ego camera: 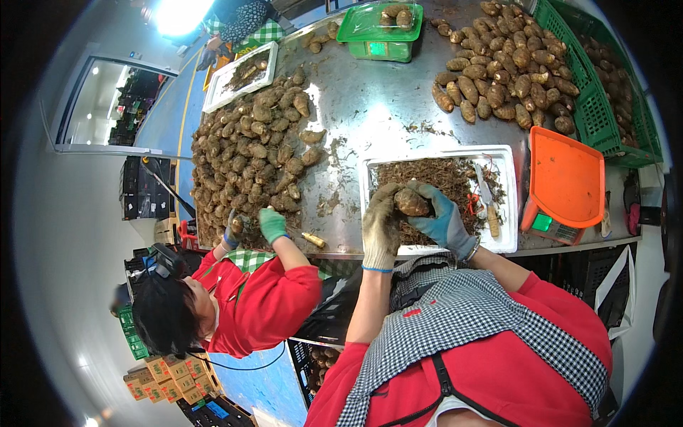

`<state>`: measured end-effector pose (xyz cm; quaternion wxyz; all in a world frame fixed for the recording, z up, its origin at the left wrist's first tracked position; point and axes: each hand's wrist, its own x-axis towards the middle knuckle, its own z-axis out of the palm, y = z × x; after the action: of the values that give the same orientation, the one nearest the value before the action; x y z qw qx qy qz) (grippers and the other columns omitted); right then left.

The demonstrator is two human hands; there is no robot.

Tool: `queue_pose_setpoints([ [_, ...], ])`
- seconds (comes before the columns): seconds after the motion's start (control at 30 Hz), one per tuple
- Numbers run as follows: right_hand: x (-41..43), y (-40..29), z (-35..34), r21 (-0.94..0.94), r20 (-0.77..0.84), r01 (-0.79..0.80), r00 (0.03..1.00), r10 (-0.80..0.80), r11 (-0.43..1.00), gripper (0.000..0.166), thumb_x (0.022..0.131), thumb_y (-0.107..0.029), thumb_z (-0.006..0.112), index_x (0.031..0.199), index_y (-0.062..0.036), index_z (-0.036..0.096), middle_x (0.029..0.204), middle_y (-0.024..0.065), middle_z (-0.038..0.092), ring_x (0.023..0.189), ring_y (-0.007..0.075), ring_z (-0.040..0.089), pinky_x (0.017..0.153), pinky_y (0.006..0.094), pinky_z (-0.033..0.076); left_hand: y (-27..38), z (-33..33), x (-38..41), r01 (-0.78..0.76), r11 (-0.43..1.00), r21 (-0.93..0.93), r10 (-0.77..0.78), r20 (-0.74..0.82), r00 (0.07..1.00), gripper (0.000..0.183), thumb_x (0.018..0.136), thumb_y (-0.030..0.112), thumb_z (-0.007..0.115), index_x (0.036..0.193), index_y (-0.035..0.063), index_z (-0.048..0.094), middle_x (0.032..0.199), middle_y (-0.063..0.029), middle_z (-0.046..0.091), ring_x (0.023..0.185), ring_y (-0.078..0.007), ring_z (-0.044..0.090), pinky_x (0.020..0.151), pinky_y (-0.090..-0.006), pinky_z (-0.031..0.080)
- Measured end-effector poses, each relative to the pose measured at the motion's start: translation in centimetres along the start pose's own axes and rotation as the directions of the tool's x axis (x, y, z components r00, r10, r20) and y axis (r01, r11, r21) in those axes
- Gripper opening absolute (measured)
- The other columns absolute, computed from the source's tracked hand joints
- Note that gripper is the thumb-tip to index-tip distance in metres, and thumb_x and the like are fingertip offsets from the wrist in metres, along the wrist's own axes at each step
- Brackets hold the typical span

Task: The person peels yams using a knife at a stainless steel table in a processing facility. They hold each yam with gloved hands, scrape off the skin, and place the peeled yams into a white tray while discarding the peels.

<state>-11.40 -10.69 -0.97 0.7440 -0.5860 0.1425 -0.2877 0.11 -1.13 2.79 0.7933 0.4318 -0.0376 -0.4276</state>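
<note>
A brown taro corm (412,203) is held between my two gloved hands above a white foam tray (437,153). My left hand (382,219), in a dirty cream glove, grips its left side. Around its right and lower side curl the fingers of my right hand (444,219), in a blue-grey glove. Brown fibrous peelings (427,173) cover much of the tray's floor. A knife with a wooden handle (492,219) lies at the tray's right side, beside red-handled scissors (473,204).
Left stands a heap of taro corms (245,155), where a co-worker's gloved hands (273,224) work. Cleaned corms (507,69) lie at the back right by a green crate (592,91). An orange scale (566,176) flanks my tray; a green scale (380,32) stands at the back.
</note>
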Motion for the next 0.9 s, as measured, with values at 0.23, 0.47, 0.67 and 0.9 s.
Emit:
queue_pose_setpoints([
  [0.23, 0.1, -0.8, -0.3, -0.366, 0.053, 0.181, 0.983, -0.173, 0.913, 0.057, 0.079, -0.006, 0.073, 0.131, -0.0012, 0.052, 0.136, 0.0141, 0.054, 0.126, 0.0252, 0.052, 0.104, 0.0358, 0.043, -0.5, 1.3, 0.2, -0.056, 0.980, 0.191, 0.066, -0.046, 0.997, 0.024, 0.091, 0.010, 0.064, 0.111, -0.0034, 0.061, 0.098, -0.0118, 0.067, 0.084, -0.0213, 0.067, 0.071, -0.0323, 0.057],
  [0.47, 0.1, -1.8, 0.0, -0.355, 0.031, 0.108, 0.994, -0.104, 0.929, 0.055, 0.079, -0.007, 0.074, 0.129, -0.0026, 0.053, 0.134, 0.0138, 0.055, 0.122, 0.0274, 0.055, 0.102, 0.0364, 0.045, -1.8, 0.6, 1.0, 0.047, 0.991, -0.123, -0.082, -0.292, 0.953, 0.026, 0.093, 0.015, 0.062, 0.113, -0.0014, 0.061, 0.106, -0.0120, 0.065, 0.091, -0.0218, 0.064, 0.080, -0.0332, 0.054],
  [0.67, 0.6, -1.3, -0.6, -0.345, -0.002, 0.091, 0.995, -0.098, 0.934, 0.061, 0.079, -0.006, 0.075, 0.135, -0.0039, 0.050, 0.137, 0.0126, 0.052, 0.125, 0.0232, 0.052, 0.105, 0.0356, 0.042, -2.2, -2.0, 1.2, 0.076, 0.997, -0.015, -0.078, -0.226, 0.971, 0.040, 0.098, 0.020, 0.055, 0.132, -0.0017, 0.051, 0.122, -0.0134, 0.060, 0.105, -0.0235, 0.061, 0.089, -0.0347, 0.051],
  [0.9, 0.9, -2.5, -0.6, -0.318, 0.027, -0.030, 0.999, 0.040, 0.948, 0.072, 0.081, -0.015, 0.077, 0.143, -0.0050, 0.042, 0.141, 0.0137, 0.048, 0.129, 0.0203, 0.046, 0.107, 0.0359, 0.039, -1.1, -1.0, 0.6, 0.042, 0.982, 0.184, -0.034, -0.047, 0.998, 0.038, 0.093, 0.006, 0.062, 0.129, 0.0007, 0.054, 0.115, -0.0096, 0.062, 0.094, -0.0166, 0.063, 0.077, -0.0262, 0.052],
])
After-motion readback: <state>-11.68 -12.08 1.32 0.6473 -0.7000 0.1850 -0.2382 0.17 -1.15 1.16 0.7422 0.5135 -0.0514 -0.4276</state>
